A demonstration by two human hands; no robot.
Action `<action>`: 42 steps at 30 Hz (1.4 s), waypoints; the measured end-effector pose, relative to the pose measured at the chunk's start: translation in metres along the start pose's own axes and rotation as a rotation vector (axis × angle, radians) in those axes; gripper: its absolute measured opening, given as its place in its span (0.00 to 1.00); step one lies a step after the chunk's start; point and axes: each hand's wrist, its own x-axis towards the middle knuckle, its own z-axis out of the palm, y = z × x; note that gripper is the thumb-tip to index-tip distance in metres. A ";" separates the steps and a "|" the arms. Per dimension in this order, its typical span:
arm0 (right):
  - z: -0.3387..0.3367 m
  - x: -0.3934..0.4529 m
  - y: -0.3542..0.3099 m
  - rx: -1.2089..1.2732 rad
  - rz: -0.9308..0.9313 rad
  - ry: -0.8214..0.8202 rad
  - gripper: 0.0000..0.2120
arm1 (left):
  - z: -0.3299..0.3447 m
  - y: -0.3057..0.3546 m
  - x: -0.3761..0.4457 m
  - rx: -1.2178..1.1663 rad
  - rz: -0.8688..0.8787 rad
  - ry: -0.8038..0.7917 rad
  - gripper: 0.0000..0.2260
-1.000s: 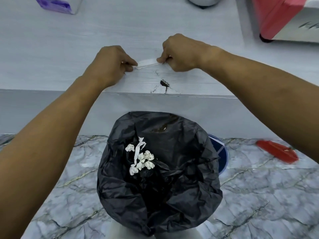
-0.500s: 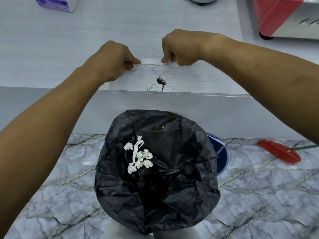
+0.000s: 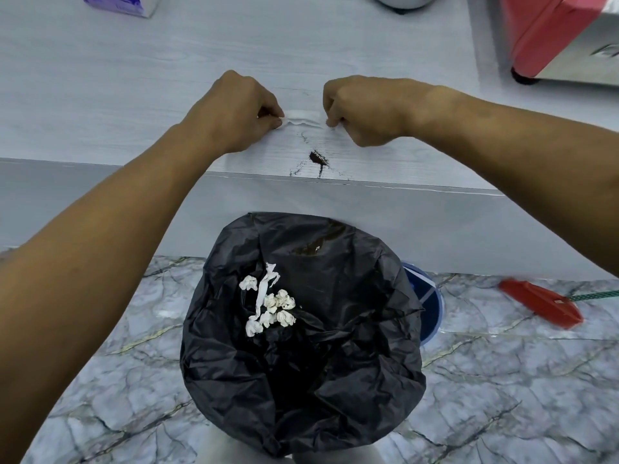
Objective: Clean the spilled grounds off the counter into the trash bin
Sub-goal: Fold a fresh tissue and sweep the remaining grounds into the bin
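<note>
Overhead, one pale wood-grain counter [image 3: 134, 95] fills the top of the view, and one grey marble-patterned floor [image 3: 502, 396] fills the bottom. One trash bin lined with a black bag [image 3: 301, 380] stands on the floor directly below the counter's front edge; inside it lie about seven small white crumpled paper wads [image 3: 273, 304] and one twisted white strip. One blue round object [image 3: 428, 306] peeks out from behind the bin. Two bare forearms reach up to the counter. The left hand [image 3: 234, 112] and right hand [image 3: 361, 112], both with fingers curled, each pinch one end of a single white tissue strip [image 3: 303, 117] stretched flat on the counter between them. Just in front of the strip, near the counter's edge, sits one small dark pile of spilled grounds [image 3: 318, 158] with thin dark streaks around it. One red-and-silver appliance [image 3: 552, 35] stands at the far right, one purple box [image 3: 117, 3] at the far left. One red flat tool [image 3: 542, 303] lies on the floor to the right.
</note>
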 end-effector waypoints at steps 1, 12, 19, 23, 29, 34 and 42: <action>0.001 -0.001 0.001 -0.006 -0.013 0.004 0.13 | 0.000 0.001 -0.002 -0.002 -0.003 0.003 0.09; -0.002 -0.007 0.010 0.135 0.001 -0.038 0.22 | -0.010 0.005 0.000 0.143 0.000 -0.074 0.11; -0.008 -0.003 0.007 0.131 0.027 -0.014 0.21 | -0.009 0.003 0.009 0.127 0.010 -0.094 0.07; -0.001 -0.001 0.004 0.064 -0.063 0.018 0.13 | -0.005 0.002 0.009 0.099 0.052 -0.082 0.08; 0.002 -0.003 0.004 0.158 -0.051 0.074 0.21 | -0.003 0.003 0.007 0.114 0.092 -0.058 0.11; 0.010 -0.003 0.007 0.151 -0.063 0.140 0.12 | 0.004 0.001 0.005 0.151 0.175 -0.040 0.10; 0.001 -0.001 0.004 0.206 -0.055 0.194 0.13 | -0.002 -0.001 0.017 0.122 0.214 -0.036 0.09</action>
